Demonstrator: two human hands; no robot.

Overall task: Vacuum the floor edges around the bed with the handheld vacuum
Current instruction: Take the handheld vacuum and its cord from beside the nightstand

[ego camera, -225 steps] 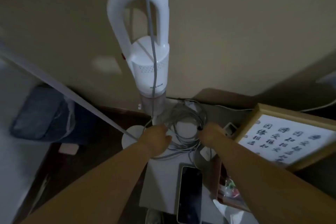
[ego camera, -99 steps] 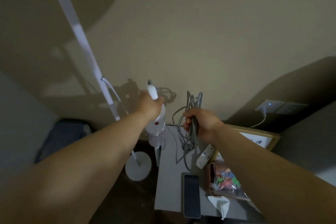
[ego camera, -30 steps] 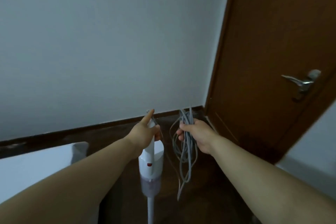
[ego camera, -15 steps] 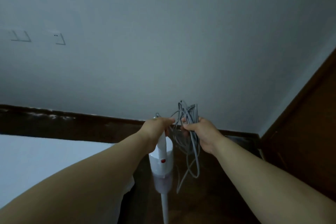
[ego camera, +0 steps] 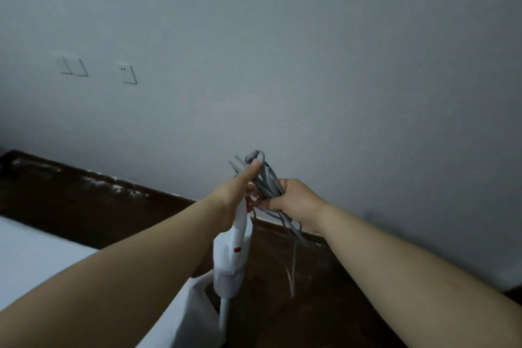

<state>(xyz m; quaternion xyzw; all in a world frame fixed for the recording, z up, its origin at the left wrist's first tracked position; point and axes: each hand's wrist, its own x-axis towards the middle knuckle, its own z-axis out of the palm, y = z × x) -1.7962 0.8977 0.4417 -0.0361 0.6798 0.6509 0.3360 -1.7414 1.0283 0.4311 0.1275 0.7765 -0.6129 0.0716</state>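
Left hand: we see the left hand (ego camera: 238,192) at centre frame, its grip closed round the handle at the top of the white plastic stick vacuum (ego camera: 231,255); one finger points up and touches the cord bundle.
Right hand: the right hand (ego camera: 293,202) sits just right of the left, its grip closed on a bundle of grey looped power cord (ego camera: 267,181).
Vacuum: the white stick vacuum hangs roughly upright below the left hand, in the lower centre of the frame. We make out a small red button (ego camera: 237,249) on its body, a translucent section beneath, and a thin white tube (ego camera: 223,316) running down to the bottom edge. Its floor end is out of frame.
Cord: the loops rise above the right hand's fingers, and loose strands (ego camera: 293,260) trail down below it towards the floor, right of the vacuum body.
Bed: we see a white bed surface (ego camera: 31,257) in the lower left of the frame, its corner (ego camera: 195,316) draped just behind the vacuum tube.
Floor: dark brown wooden floor (ego camera: 282,305) fills the lower centre, with a dark skirting board (ego camera: 84,175) along the wall, marked with pale specks.
Wall: a plain grey wall (ego camera: 310,65) takes up the upper frame, with white switch plates (ego camera: 74,66) and a white socket plate (ego camera: 128,74) at upper left.
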